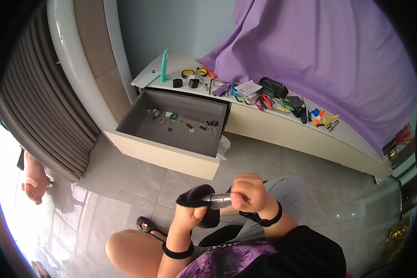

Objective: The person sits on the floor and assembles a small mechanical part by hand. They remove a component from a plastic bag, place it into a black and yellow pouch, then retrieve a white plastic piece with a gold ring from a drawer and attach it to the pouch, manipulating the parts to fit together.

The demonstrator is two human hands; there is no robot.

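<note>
You are in a home, by the look of it a living room. A long, low white cabinet (268,123) runs along the pale wall (171,28), its grey-lined drawer (167,155) pulled out beside you. A floor-length grey-brown curtain (51,106) hangs at your left by a bright window (9,185), and purple cloth (306,41) drapes over the cabinet's far side. Glossy grey floor tiles (125,183), a pink plush animal (34,183), a red ornamental spray (403,134) and your casual black clog (145,224) look domestic; the red-handled pliers (265,101) and tape rolls (187,73) sit on household furniture.
</note>
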